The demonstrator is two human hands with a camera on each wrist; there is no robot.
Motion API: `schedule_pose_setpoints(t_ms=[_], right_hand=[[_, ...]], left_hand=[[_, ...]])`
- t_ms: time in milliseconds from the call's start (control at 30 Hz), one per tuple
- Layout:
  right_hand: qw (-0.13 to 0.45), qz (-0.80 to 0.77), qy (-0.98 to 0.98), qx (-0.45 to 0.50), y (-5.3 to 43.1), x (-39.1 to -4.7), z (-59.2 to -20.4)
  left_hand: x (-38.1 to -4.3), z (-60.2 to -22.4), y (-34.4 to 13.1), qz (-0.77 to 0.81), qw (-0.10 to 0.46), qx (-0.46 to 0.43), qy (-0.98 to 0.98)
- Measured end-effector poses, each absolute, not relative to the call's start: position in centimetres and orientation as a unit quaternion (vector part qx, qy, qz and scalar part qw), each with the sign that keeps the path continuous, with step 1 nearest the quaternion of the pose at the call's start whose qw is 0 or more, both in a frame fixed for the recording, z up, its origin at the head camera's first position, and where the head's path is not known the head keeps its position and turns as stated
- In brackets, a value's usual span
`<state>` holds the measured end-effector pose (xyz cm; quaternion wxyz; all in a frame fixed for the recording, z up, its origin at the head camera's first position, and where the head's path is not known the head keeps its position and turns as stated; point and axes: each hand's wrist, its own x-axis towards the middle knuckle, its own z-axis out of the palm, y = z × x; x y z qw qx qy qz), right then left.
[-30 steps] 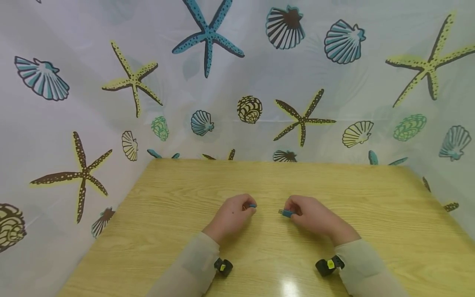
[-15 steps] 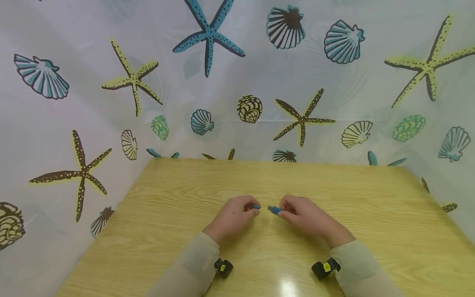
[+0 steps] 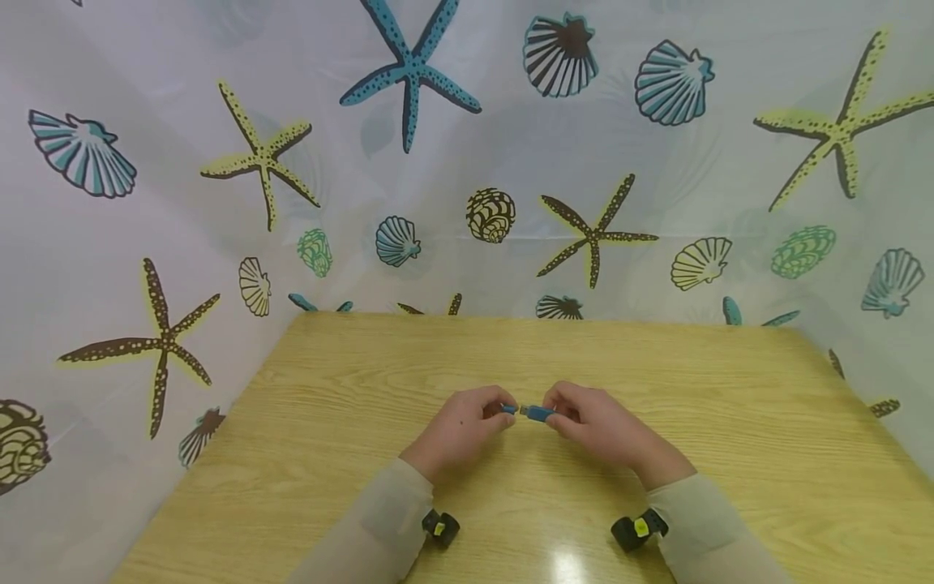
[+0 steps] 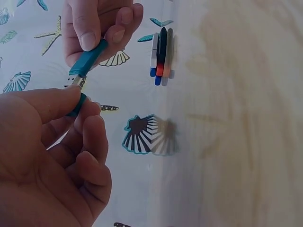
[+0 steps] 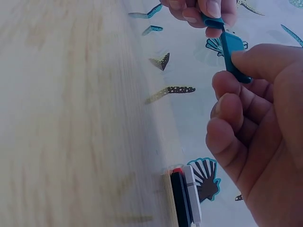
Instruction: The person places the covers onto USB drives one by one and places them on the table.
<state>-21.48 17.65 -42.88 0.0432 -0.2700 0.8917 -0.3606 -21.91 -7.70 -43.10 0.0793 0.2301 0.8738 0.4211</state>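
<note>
Between thumb and fingertips my right hand [image 3: 601, 426] pinches a blue USB flash drive [image 3: 541, 414], its metal plug pointing left. My left hand [image 3: 463, 426] pinches a small blue cap [image 3: 508, 410], mostly covered by the fingers. Plug and cap face each other, the plug's tip right at the cap's mouth. In the left wrist view the drive [image 4: 88, 59] lies in line with the cap [image 4: 77, 106]. The right wrist view shows the cap [image 5: 213, 21] close to the drive [image 5: 234, 56]. Both hands are over the middle of the wooden table.
The wooden table [image 3: 350, 357] runs back to a white curtain [image 3: 452, 162] printed with starfish and shells. Several slim pen-like things [image 4: 160, 56] lie side by side in the left wrist view. Each wrist wears a black camera [image 3: 441, 527].
My right hand has moved left with the flash drive, and my left hand has shifted slightly right with the cap. The gap between plug and cap has closed to almost nothing.
</note>
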Motion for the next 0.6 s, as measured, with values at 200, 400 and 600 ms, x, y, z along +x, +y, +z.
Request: schedule_pose_setpoints(t_ms=[200,400,600], right_hand=[[0.044,-0.363,0.889,-0.276,17.62,-21.43,-42.72],[0.048,-0.361,0.889,-0.279,17.42,-21.46,-42.65],[0.044,-0.36,0.887,-0.284,17.31,-21.32,-42.65]], left_hand=[[-21.96,-43.09,-7.66,0.428,0.091,0.238,0.867],[-22.0,-43.13,-7.66,0.422,0.095,0.247,0.867],[-21.91,-43.25,-7.6,0.419,0.093,0.25,0.868]])
